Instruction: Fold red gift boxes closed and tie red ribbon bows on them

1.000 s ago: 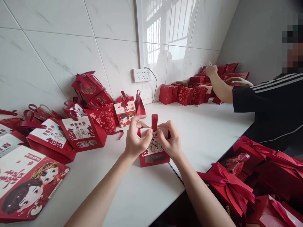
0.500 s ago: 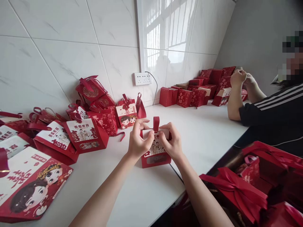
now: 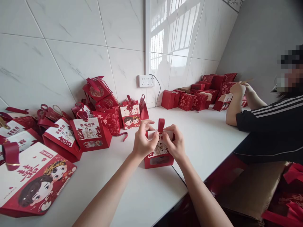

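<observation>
A small red and white gift box (image 3: 159,157) stands upright on the white counter (image 3: 203,138), a red ribbon loop (image 3: 161,125) rising from its top. My left hand (image 3: 143,142) pinches the box's top edge from the left, fingers curled. From the right, my right hand (image 3: 174,142) does the same, fingers closed on the top by the ribbon. The box front shows a cartoon couple and a small clear window low down.
Several finished red gift boxes (image 3: 91,134) crowd the left along the tiled wall, a large flat one (image 3: 35,186) nearest. More red boxes (image 3: 196,99) are stacked at the far right corner, where another person's hands (image 3: 239,90) work. A wall socket (image 3: 146,81) sits behind.
My hands stay on the box top, fingers shifting slightly at the ribbon. The other person pulled both hands back from the far stack and now holds them together. The view drifted a little.
</observation>
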{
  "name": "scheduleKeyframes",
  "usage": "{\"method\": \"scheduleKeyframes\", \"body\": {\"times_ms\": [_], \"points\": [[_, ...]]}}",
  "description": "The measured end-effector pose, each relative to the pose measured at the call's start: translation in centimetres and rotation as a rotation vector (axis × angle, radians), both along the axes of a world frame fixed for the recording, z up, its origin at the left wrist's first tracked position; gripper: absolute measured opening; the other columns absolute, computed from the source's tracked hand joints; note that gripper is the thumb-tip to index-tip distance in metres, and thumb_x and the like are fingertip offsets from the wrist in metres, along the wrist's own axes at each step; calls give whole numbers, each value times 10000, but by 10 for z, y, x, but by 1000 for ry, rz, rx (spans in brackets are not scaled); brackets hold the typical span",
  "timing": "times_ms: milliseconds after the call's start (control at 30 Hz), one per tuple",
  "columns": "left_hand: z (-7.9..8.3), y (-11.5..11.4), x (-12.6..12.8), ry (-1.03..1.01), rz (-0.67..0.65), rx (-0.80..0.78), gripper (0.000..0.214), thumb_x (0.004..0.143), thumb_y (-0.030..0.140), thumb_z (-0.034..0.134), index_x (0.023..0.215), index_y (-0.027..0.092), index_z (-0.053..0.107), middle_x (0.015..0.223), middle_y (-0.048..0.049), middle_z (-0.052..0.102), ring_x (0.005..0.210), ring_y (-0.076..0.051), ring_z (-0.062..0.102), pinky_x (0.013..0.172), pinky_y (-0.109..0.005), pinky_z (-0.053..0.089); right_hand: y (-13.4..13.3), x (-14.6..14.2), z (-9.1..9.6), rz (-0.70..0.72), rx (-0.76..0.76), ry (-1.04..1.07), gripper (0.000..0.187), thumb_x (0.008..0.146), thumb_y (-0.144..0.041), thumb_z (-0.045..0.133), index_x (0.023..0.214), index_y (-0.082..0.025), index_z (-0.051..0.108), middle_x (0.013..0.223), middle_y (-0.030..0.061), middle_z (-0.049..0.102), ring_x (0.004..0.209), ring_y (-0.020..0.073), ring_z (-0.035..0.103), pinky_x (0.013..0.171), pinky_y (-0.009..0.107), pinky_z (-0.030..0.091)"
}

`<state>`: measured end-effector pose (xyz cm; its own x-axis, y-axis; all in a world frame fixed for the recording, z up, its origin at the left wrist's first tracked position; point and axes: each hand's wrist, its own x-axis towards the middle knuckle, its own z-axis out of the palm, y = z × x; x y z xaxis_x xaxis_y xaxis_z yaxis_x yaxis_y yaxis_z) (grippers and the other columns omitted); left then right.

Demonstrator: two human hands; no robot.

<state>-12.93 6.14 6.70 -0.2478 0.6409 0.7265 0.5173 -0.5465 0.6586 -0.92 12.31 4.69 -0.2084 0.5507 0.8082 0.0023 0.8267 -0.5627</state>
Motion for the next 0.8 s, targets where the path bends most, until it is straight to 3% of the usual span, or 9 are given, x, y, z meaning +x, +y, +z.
{"method": "scheduleKeyframes", "body": {"times_ms": [167, 467, 633, 800], "points": [[-1, 0, 0, 2, 2, 14, 291, 742, 153, 562, 1008, 201, 455, 639, 60, 499, 614, -117, 528, 642, -251, 444, -1, 2, 0, 64, -58, 11, 65, 862, -238, 510, 809, -200, 512, 726, -23, 534, 608, 112, 489, 565, 238, 396], [-7, -13, 7, -40, 87, -12, 253, 764, 227, 561, 1005, 202, 489, 815, -13, 590, 767, -151, 611, 713, -277, 502, -3, 5, -6, -8, 37, -14, 50, 855, -251, 539, 831, -208, 547, 722, -16, 535, 608, 124, 489, 551, 237, 387], [-6, -41, -6, -57, 131, -13, 257, 758, 236, 554, 1005, 202, 493, 808, -17, 588, 760, -159, 619, 705, -286, 521, -22, -13, -3, 42, 58, -37, 84, 852, -284, 537, 816, -208, 539, 716, -9, 544, 588, 128, 499, 529, 237, 392], [-7, -88, -43, -36, 245, -12, 319, 753, 260, 565, 1045, 202, 452, 869, -44, 612, 817, -183, 630, 722, -312, 530, -60, -53, -1, 184, 59, -57, 103, 853, -300, 536, 807, -208, 541, 716, -1, 566, 582, 130, 524, 518, 232, 413]]}}
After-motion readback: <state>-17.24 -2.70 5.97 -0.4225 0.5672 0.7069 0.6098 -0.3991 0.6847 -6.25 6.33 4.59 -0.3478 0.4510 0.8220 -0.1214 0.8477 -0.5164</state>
